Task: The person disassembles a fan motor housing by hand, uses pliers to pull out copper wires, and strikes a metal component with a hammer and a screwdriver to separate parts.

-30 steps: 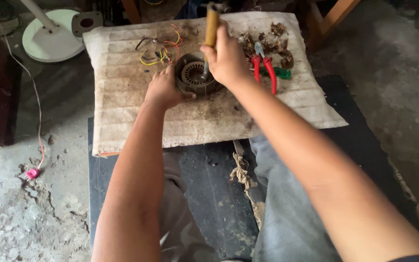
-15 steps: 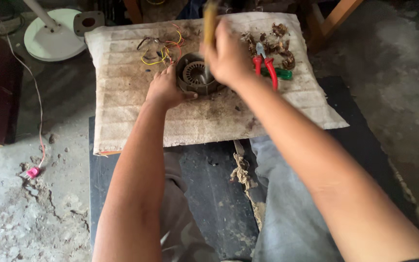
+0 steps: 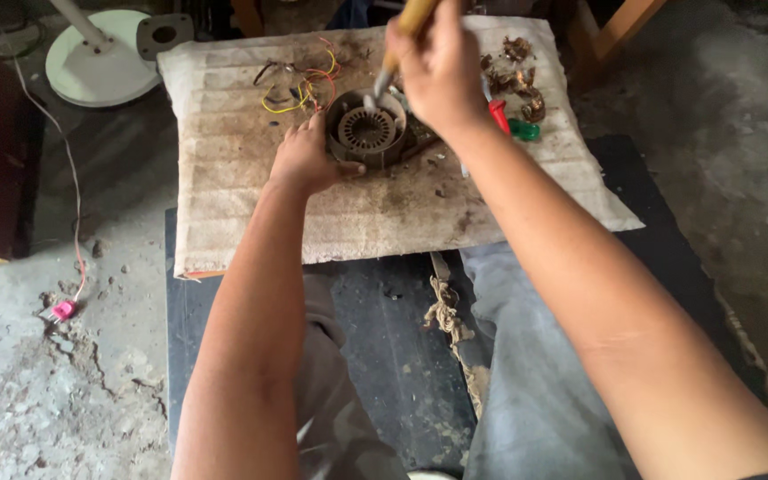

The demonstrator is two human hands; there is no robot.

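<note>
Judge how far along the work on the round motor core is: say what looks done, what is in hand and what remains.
Done: clumps of pulled copper winding lie on the cloth, and loose coloured wires trail beside the motor core. In hand: the left hand steadies the core while the right hand drives a wooden-handled tool into it. Left: whether windings remain inside cannot be told.

Open cardboard lies on the counter left of and in front of the round motor stator. Coloured wires crowd its far-left side. To its right, red-handled pliers, a green piece and brown scraps block the way.
</note>
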